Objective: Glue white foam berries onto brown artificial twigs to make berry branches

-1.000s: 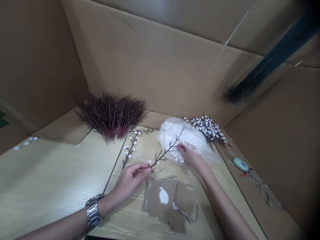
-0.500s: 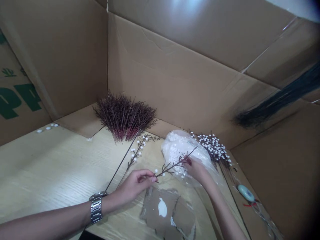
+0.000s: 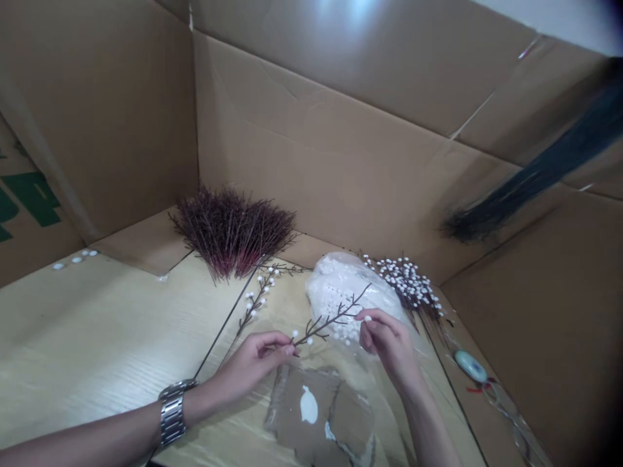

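In the head view my left hand (image 3: 267, 357), below a wrist with a metal watch, pinches the lower end of a brown artificial twig (image 3: 331, 320). Two white balls sit on the twig close to my fingers; its upper part is bare. My right hand (image 3: 389, 337) is closed near the twig's upper half, with a small white ball (image 3: 368, 318) at its fingertips. Behind that hand lies a clear plastic bag (image 3: 335, 275) full of white balls. A torn cardboard piece (image 3: 287, 415) with a puddle of white glue-like liquid (image 3: 308, 405) lies below my hands.
A thick bundle of bare twigs (image 3: 233, 227) stands at the back. One twig with white balls (image 3: 256, 301) lies before it. Finished-looking white-ball twigs (image 3: 413, 285) are piled right, near a pale green oval object (image 3: 470, 366) and scissors (image 3: 506, 408). Cardboard walls (image 3: 316, 149) enclose the table.
My right hand has drawn back from the bag and turned, and a white ball now shows at its fingertips. My left hand still holds the twig. The whole view has shifted slightly.
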Motion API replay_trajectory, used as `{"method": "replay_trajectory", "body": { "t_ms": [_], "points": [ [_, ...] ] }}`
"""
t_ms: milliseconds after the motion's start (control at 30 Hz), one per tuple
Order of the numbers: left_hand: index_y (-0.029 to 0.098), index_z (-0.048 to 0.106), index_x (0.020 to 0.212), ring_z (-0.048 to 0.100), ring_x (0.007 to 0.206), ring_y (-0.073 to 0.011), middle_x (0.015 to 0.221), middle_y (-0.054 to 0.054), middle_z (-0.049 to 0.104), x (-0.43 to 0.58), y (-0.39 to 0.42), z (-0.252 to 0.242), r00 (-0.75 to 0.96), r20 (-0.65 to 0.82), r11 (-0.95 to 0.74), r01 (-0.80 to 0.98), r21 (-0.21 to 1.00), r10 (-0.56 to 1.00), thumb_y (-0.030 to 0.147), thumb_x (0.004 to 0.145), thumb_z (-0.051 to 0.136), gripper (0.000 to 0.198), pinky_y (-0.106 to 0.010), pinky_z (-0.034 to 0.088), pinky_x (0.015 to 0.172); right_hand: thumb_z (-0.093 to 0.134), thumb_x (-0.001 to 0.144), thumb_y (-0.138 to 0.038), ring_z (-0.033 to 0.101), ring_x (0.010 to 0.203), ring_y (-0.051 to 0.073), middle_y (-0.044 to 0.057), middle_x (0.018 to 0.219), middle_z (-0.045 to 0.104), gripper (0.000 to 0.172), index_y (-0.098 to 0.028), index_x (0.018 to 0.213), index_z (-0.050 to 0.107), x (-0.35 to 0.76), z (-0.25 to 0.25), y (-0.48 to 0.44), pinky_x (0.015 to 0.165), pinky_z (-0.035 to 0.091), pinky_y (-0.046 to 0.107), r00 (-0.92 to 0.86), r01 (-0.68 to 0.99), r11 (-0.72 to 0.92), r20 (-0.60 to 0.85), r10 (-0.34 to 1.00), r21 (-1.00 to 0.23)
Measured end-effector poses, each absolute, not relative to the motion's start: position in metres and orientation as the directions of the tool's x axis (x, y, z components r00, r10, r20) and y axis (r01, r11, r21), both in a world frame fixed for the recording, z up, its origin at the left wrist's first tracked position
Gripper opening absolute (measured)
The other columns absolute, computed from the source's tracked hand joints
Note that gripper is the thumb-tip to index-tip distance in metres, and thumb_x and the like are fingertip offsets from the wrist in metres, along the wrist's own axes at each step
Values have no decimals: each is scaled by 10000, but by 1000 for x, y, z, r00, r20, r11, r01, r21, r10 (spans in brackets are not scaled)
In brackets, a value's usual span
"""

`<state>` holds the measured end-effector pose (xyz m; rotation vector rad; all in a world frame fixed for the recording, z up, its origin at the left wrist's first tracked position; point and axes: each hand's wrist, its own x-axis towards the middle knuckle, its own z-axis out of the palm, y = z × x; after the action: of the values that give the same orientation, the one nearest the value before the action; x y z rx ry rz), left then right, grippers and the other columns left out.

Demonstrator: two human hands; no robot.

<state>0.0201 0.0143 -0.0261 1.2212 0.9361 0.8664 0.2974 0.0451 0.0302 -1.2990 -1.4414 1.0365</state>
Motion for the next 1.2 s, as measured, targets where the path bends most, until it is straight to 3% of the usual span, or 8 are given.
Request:
{"method": "replay_trajectory", "body": {
  "t_ms": [100, 167, 300, 400, 500, 733, 933, 1200],
  "points": [
    [197, 772, 953, 637, 839, -205, 909, -28, 754, 20, 15, -26, 383, -120, 122, 18, 992, 916, 470, 919, 683, 290, -289, 446, 740, 510, 899, -494, 189, 364, 81, -105, 423, 250, 384, -226, 624, 525, 297, 34, 46, 372, 207, 224, 19, 35, 71, 71, 997, -997],
    [189, 770, 953, 636, 845, -213, 901, -35, 750, 20, 15, -25, 391, -122, 109, 55, 993, 912, 474, 919, 676, 302, -296, 451, 747, 512, 921, -495, 159, 350, 68, -109, 414, 234, 424, -216, 602, 530, 298, 38, 45, 352, 181, 214, 55, -55, 74, 71, 996, -996],
    [181, 767, 934, 631, 864, -226, 899, -48, 745, 20, 14, -21, 420, -131, 101, 94, 990, 898, 479, 925, 662, 316, -307, 454, 766, 658, 885, -420, 396, 410, 86, -52, 536, 483, 233, -195, 864, 715, 301, 43, 40, 389, 322, 209, 137, -165, 156, 135, 981, -974],
    [182, 767, 902, 621, 853, -217, 887, -43, 745, 20, 14, -16, 455, -153, 126, 89, 988, 877, 464, 915, 685, 294, -299, 447, 768, 731, 864, -398, 571, 622, 129, 35, 896, 686, 181, -243, 954, 754, 304, 47, 32, 481, 447, 244, 173, -196, 255, 222, 959, -947],
    [183, 771, 877, 569, 747, -174, 799, -17, 703, 18, 13, -14, 498, -193, 164, 101, 981, 845, 472, 906, 702, 299, -274, 415, 699, 704, 914, -369, 597, 722, 151, 70, 1163, 704, 134, -274, 971, 779, 312, 52, 23, 581, 500, 297, 84, -113, 354, 346, 934, -928],
    [146, 723, 730, 291, 488, -86, 549, 54, 484, 19, 13, -12, 600, -359, 429, 28, 903, 715, 568, 793, 783, 430, -261, 154, 494, 683, 948, -325, 649, 788, 182, 82, 990, 773, 156, -264, 955, 827, 331, 55, 16, 659, 531, 311, -109, -8, 420, 419, 902, -907],
    [144, 736, 663, 296, 462, -92, 486, 53, 419, 15, 9, -13, 670, -349, 416, 65, 907, 655, 596, 832, 718, 483, -274, 155, 482, 728, 908, -379, 671, 716, 175, 78, 945, 768, 160, -258, 925, 832, 316, 53, 13, 629, 557, 317, -119, -241, 309, 344, 931, -920],
    [142, 739, 714, 206, 483, -104, 545, 47, 351, 11, 11, -22, 591, -286, 374, -30, 927, 755, 546, 901, 548, 485, -285, 105, 473, 753, 882, -369, 662, 745, 162, 62, 883, 768, 165, -231, 933, 827, 305, 46, 20, 722, 552, 306, -49, -259, 129, 147, 988, -957]
  ]
}}
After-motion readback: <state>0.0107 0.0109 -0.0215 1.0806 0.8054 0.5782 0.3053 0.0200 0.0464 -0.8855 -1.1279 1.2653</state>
